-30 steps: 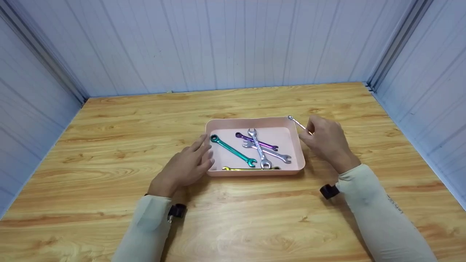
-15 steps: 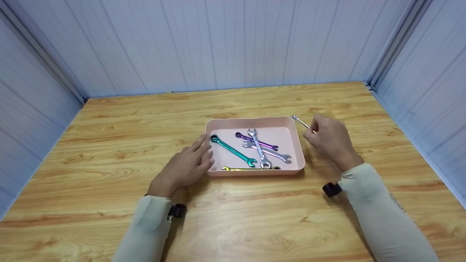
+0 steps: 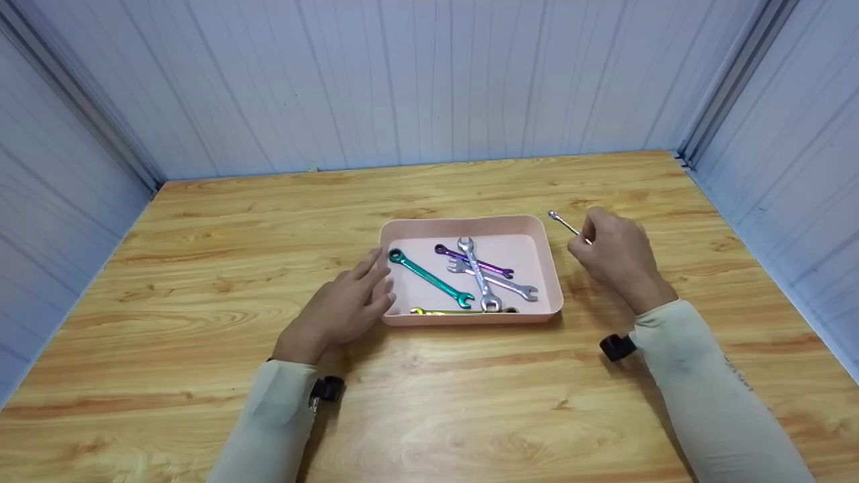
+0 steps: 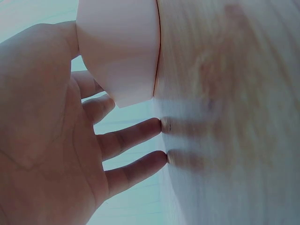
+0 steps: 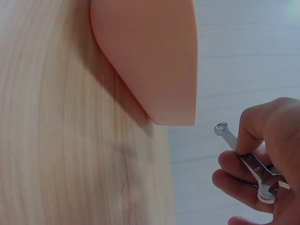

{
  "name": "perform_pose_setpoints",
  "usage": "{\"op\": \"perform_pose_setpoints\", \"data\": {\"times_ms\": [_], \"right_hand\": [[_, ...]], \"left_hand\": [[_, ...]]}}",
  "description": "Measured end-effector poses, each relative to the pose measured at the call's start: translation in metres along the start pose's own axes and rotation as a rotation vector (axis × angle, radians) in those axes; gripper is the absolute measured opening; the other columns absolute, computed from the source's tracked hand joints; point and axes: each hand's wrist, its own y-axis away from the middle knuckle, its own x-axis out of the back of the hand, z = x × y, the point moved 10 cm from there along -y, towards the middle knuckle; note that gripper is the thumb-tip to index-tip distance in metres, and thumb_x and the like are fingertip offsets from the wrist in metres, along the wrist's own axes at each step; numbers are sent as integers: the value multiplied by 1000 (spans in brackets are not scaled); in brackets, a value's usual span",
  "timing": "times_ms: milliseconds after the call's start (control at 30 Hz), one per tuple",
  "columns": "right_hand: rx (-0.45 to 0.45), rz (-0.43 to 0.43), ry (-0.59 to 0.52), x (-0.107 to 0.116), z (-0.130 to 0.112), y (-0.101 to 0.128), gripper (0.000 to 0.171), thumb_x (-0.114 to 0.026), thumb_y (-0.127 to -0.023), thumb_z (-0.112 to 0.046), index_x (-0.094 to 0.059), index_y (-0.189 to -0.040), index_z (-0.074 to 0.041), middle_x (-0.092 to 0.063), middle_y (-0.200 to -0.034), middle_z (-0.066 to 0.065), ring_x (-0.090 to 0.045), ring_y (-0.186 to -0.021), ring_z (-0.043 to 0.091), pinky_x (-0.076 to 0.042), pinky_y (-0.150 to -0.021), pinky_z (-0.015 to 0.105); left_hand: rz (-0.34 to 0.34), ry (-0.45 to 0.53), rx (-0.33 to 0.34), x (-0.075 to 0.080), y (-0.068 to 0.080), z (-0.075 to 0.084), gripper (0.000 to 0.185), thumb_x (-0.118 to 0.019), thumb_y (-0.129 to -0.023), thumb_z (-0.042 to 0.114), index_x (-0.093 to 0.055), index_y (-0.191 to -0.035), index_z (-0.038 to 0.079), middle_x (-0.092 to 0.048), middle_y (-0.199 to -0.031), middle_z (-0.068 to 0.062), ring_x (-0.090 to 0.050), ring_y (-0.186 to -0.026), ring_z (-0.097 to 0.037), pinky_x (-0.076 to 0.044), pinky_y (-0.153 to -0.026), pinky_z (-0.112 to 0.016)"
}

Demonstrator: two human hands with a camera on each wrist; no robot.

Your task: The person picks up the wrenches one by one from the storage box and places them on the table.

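My right hand (image 3: 621, 258) pinches a small silver combination wrench (image 3: 564, 223) to the right of the pink tray (image 3: 470, 320). In the right wrist view the wrench's ring end (image 5: 221, 129) points out past the thumb, its open end near the palm. My left hand (image 3: 339, 305) rests at the tray's left side, fingers extended; in the left wrist view two fingertips reach the tabletop. Inside the tray lie a green wrench (image 3: 429, 276), a purple wrench (image 3: 493, 268), a yellow wrench (image 3: 446, 312) along the near wall, and two silver wrenches, one (image 3: 480, 275) crossing the other (image 3: 520, 288).
The tray stands on a wood-grain table (image 3: 235, 268). Pale panel walls (image 3: 416, 80) enclose it at the back and both sides. A dark wrist camera (image 3: 617, 347) sits at the right cuff, another (image 3: 329, 389) at the left.
My right hand has moved right with the silver wrench, from over the tray's far right corner to beside it. The left hand and the tray have stayed in place.
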Motion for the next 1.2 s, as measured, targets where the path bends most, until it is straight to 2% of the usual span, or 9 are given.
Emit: {"op": "perform_pose_setpoints", "data": {"times_ms": [233, 467, 667, 900, 1200], "right_hand": [[-35, -10, 10, -1, 9, -1, 11, -62, -84, -8, -53, -77, -7, -54, -67, 8, -49, -61, 27, -35, -59, 40], [-95, -46, 29, -6, 21, -1, 12, -63, -86, -11, -53, -79, -7, -56, -70, 10, -52, -66, 31, -39, -74, 51], [-116, -72, 43, -7, 28, 0, 13, -61, -87, -12, -52, -80, -7, -56, -71, 10, -53, -68, 32, -39, -77, 54], [-127, -82, 55, -5, 34, 0, 11, -59, -86, -13, -52, -80, -7, -57, -74, 12, -54, -69, 33, -40, -74, 53], [-163, -91, 48, -4, 45, 1, 12, -60, -89, -14, -52, -83, -7, -56, -76, 11, -51, -69, 30, -37, -65, 43]], "left_hand": [[2, -6, -9, 1, 0, 0, 57, -41, -106, 43, -38, -156, 16, -13, -168, 1, -32, -146, -35, -30, -114, -55], [5, 2, -5, 1, 0, 0, 56, -42, -106, 43, -42, -155, 16, -13, -168, 1, -32, -146, -34, -30, -114, -53], [8, 5, -13, 1, 0, 0, 55, -43, -106, 43, -44, -154, 16, -14, -167, 2, -34, -144, -35, -32, -113, -54], [3, -9, -13, -1, -2, -1, 56, -42, -106, 43, -42, -154, 16, -12, -168, 3, -36, -143, -37, -34, -112, -56], [-3, -16, 6, -1, -2, -1, 56, -42, -106, 44, -42, -155, 17, -11, -168, 2, -34, -144, -36, -32, -113, -56]]}}
